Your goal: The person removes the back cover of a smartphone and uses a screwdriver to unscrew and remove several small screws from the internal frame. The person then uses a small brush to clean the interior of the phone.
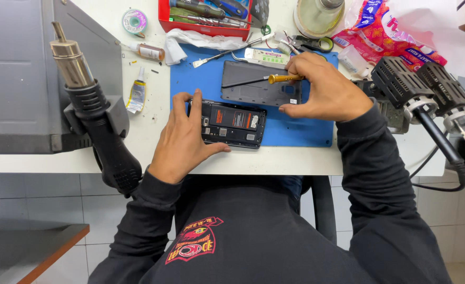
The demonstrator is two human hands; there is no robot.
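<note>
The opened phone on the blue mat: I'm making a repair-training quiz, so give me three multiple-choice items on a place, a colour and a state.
1. Where is the detached back cover?
A. beyond the opened phone
B. on the floor
C. in the red tray

2. The screwdriver handle is:
A. green
B. gold
C. white

3. The left hand is:
A. resting on the phone
B. raised in the air
C. holding the heat gun

Key: A, it lies farther up the blue mat; B, gold shows in the right hand; A, fingers lie on its edge.
</note>
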